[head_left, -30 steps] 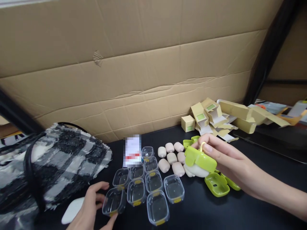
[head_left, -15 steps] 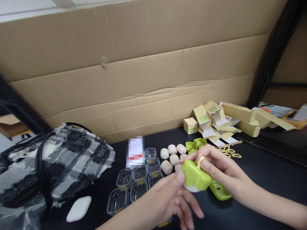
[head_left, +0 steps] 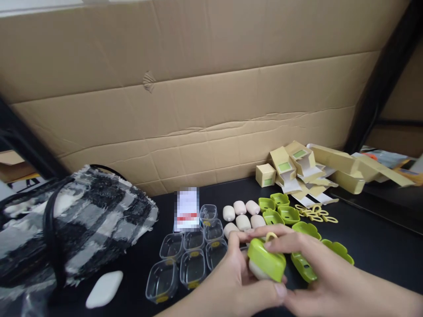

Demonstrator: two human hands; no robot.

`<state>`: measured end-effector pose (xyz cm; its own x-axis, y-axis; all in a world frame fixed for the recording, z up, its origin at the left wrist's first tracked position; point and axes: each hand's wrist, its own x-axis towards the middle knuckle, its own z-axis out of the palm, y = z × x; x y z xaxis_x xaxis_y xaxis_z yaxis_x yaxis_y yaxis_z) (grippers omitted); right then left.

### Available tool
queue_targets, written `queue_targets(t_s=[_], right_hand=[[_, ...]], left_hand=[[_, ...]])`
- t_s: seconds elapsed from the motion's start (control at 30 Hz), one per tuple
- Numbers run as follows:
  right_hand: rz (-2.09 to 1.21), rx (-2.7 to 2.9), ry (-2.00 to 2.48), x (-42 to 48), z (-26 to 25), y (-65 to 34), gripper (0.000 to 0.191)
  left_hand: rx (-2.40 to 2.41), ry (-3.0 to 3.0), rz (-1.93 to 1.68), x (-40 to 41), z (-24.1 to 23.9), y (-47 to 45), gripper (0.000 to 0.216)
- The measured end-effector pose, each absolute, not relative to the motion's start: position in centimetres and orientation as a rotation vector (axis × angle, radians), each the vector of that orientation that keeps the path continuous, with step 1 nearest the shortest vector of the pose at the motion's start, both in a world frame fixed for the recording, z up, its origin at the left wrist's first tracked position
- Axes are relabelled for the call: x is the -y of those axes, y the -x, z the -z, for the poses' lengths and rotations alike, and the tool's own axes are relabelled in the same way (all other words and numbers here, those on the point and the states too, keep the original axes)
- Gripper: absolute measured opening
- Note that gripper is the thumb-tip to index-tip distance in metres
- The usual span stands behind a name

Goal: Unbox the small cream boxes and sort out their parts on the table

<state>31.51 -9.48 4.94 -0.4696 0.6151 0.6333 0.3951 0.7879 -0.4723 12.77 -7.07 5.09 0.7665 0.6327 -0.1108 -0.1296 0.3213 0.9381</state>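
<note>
Both hands meet low in the middle of the head view around one small item: a lime-green cover [head_left: 266, 259] fitted over a pale rounded case, with a thin yellow loop at its top. My left hand [head_left: 239, 281] wraps the item from the left, thumb up along its side. My right hand [head_left: 307, 268] grips it from the right with fingers laid over the green cover. Just beyond lie loose green covers [head_left: 287, 214], several beige cases [head_left: 240, 213] and clear plastic tubs [head_left: 193, 251].
A black-and-white checked fabric bag [head_left: 76, 224] with a black strap sits at the left, a white oval piece [head_left: 104, 289] in front of it. Small tan cartons [head_left: 291, 167] and yellow loops [head_left: 315, 213] lie at the back right. A cardboard wall [head_left: 205, 97] closes off the rear.
My left hand left the clear tubs and came right onto the green-covered case. My right hand lowered the case toward me. The view shifted slightly.
</note>
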Motion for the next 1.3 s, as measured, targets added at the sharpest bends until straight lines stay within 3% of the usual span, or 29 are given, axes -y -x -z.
queue_targets(t_s=[0.1, 0.3, 0.57, 0.73, 0.93, 1.1, 1.2, 1.3], right_hand=[[-0.175, 2.16, 0.726, 9.7, -4.9, -31.4, 0.061], [-0.002, 2.179, 0.792, 10.4, -5.4, -31.7, 0.076], [-0.354, 2.178, 0.785, 11.4, -5.7, -31.0, 0.079], [-0.37, 2.178, 0.763, 11.6, -6.0, -31.3, 0.085], [-0.476, 2.087, 0.778, 10.9, -6.1, -32.3, 0.075], [-0.344, 1.609, 0.827, 9.4, -7.4, -33.3, 0.052], [-0.316, 1.479, 0.844, 8.9, -8.2, -33.7, 0.038], [-0.355, 1.487, 0.84, 9.0, -8.1, -33.7, 0.038]], left_hand=[[-0.548, -1.346, -0.484, 7.4, -5.7, -12.2, 0.065], [-0.574, -1.426, -0.392, 7.5, -6.5, -11.7, 0.094], [-0.465, -1.327, -0.432, 7.9, -4.9, -12.4, 0.106], [-0.434, -1.304, -0.407, 7.6, -4.7, -12.3, 0.114], [-0.547, -1.275, -0.338, 7.4, -6.8, -11.2, 0.092], [-0.75, -1.42, -0.504, 6.1, -9.8, -10.2, 0.046], [-0.989, -1.689, -0.674, 3.1, -11.5, -10.7, 0.038], [-1.213, -2.101, -0.529, -1.4, -11.9, -11.8, 0.036]])
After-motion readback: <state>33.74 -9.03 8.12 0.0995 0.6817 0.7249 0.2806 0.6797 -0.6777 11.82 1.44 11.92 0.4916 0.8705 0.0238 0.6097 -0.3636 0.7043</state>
